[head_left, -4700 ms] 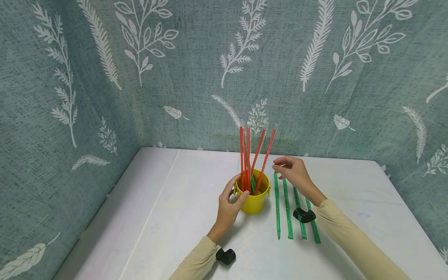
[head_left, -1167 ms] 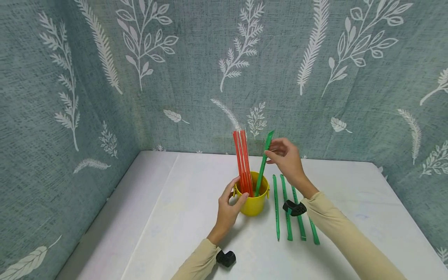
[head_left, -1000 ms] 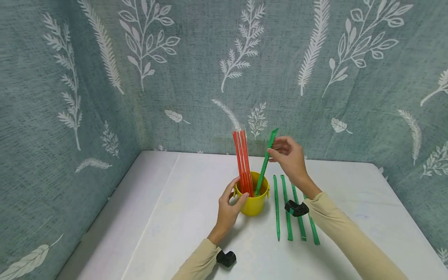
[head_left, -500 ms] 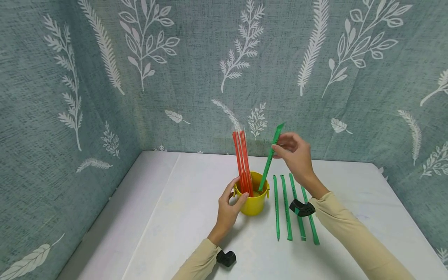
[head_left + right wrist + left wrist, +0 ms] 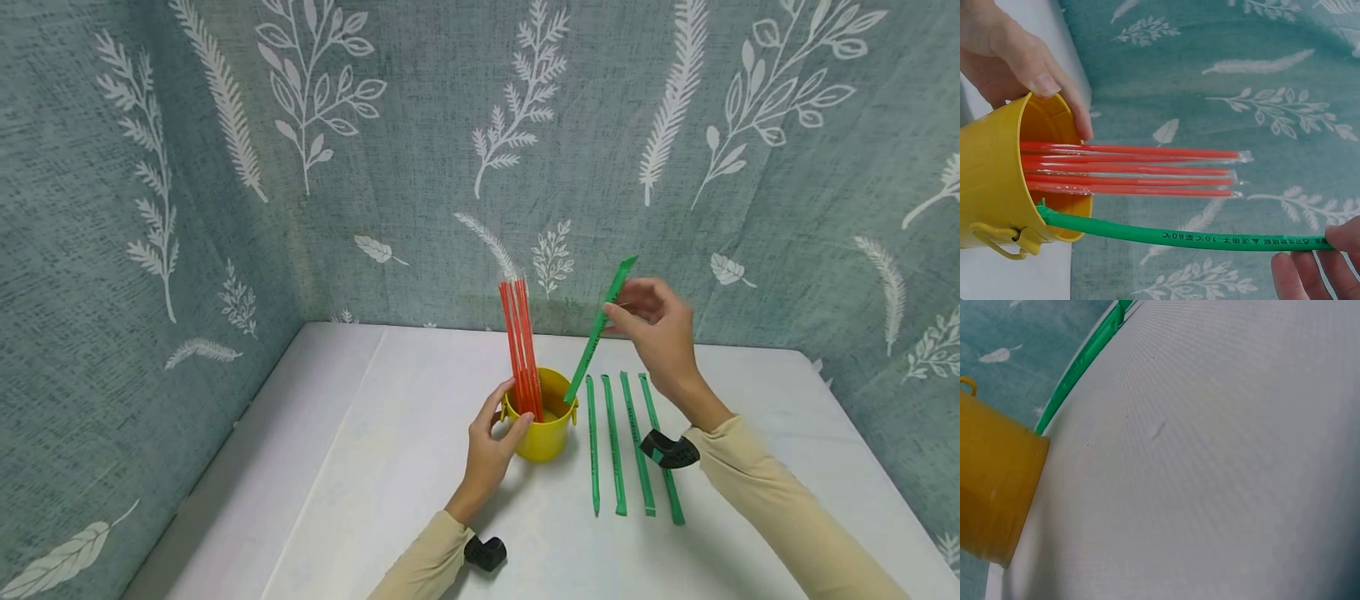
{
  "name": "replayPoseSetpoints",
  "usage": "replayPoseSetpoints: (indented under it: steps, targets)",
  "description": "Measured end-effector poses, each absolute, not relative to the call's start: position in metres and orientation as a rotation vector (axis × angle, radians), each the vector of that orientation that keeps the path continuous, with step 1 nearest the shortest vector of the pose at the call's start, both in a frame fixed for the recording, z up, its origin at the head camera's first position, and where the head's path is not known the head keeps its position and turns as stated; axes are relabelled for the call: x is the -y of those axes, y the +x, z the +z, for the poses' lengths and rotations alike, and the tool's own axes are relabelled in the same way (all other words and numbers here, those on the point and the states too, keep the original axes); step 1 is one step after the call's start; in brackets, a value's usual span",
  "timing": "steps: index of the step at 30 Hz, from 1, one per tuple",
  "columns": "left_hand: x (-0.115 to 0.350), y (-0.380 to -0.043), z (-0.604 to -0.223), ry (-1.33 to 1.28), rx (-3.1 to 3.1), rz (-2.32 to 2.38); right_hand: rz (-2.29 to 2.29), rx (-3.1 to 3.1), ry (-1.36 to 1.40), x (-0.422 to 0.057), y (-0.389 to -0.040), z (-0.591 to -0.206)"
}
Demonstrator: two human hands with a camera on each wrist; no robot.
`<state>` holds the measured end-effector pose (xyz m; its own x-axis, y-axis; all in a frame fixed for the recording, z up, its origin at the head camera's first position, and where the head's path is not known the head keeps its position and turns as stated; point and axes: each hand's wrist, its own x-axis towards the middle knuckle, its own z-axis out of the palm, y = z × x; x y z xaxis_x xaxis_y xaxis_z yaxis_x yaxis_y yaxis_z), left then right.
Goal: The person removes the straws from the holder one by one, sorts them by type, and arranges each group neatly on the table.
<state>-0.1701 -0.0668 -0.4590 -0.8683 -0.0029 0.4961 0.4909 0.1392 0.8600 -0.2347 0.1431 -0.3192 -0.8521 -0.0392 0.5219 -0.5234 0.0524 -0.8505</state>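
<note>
A small yellow bucket stands on the table. My left hand grips its left side, thumb at the near rim and fingers at the back. Several red straws in clear wrappers lean together at the left inside the bucket. My right hand pinches a green wrapped straw near its upper end between thumb and fingers. The straw tilts up to the right, its lower tip at the bucket's right rim. In the right wrist view, dark printing runs along this green straw. The left wrist view shows the bucket's side but no hand.
Several green wrapped straws lie side by side on the white table, right of the bucket and partly under the right wrist. A black wrist camera sits on each arm. Leaf-patterned green cloth hangs behind and at the left.
Earlier the red straws stood spread out with a green straw among them; they are now gathered at the left. Over the last second my right hand has drawn the green straw up and rightward.
</note>
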Motion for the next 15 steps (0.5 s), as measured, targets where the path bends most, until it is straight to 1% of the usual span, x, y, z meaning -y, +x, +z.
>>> replayPoseSetpoints:
  steps: [9, 15]
  targets:
    - [0.066, -0.17, -0.46, -0.457, 2.05, -1.773, 1.921, 1.84, 0.6, -0.152, -0.222, -0.306]
    - [0.066, -0.171, -0.461, -0.464, 2.046, -1.78, 1.915, 1.838, 0.602, -0.163, -0.218, -0.306]
